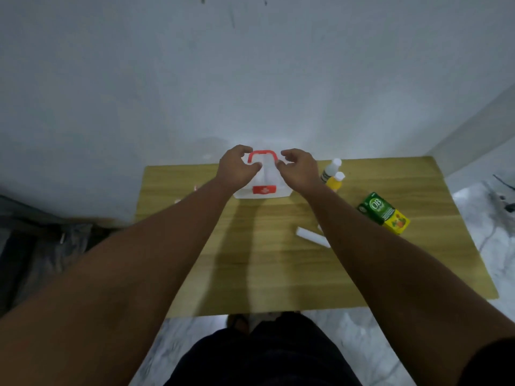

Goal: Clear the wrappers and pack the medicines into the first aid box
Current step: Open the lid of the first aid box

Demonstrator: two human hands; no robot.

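1. At the far edge of the bench (pixel 250 268), against the white wall (pixel 250 79), the first aid box (pixel 267 175) is seen standing upright. It is white, with a red handle (pixel 263 153) on top and a red latch (pixel 264 190) on its front.
2. The lid appears to be down, and nothing of the contents can be made out.
3. The hands are held apart, with the left hand (pixel 237 169) at the left end of the handle and the right hand (pixel 301 171) at the right end. The fingers of both are curled. Whether the handle or lid is actually gripped cannot be told, since the picture is blurred there.
4. Just right of the box, two small bottles are stood upright close together: a white-capped bottle (pixel 332 169) behind and a yellow bottle (pixel 335 181) in front.
5. Nearer on the right, well apart from the box, a green and yellow carton (pixel 383 213) marked "OB" is laid flat.
6. A white tube (pixel 310 235) is laid on the bench beside the right forearm and is partly hidden by it.
7. Left of the box, small pale scraps (pixel 195 187) are seen by the left forearm; they are too small to be identified.
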